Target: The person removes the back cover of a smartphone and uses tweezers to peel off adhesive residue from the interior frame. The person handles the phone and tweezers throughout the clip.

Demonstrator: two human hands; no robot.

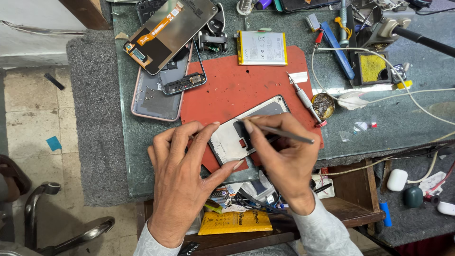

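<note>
A silver phone frame (237, 135) lies tilted on the red work mat (227, 85) at the near edge of the bench. My left hand (182, 175) grips the frame's near left corner between thumb and fingers. My right hand (284, 156) holds a thin grey tool (284, 133) like a pen, its tip on the frame's inner face near the middle. The lower right part of the frame is hidden under my right hand.
A phone battery (262, 48) sits at the mat's far edge, a screwdriver (303, 97) and small paste tin (324, 105) to its right. A loose screen panel (168, 33) and back cover (154, 97) lie at left. Soldering stand (372, 66), cables and an open drawer (237, 218) surround.
</note>
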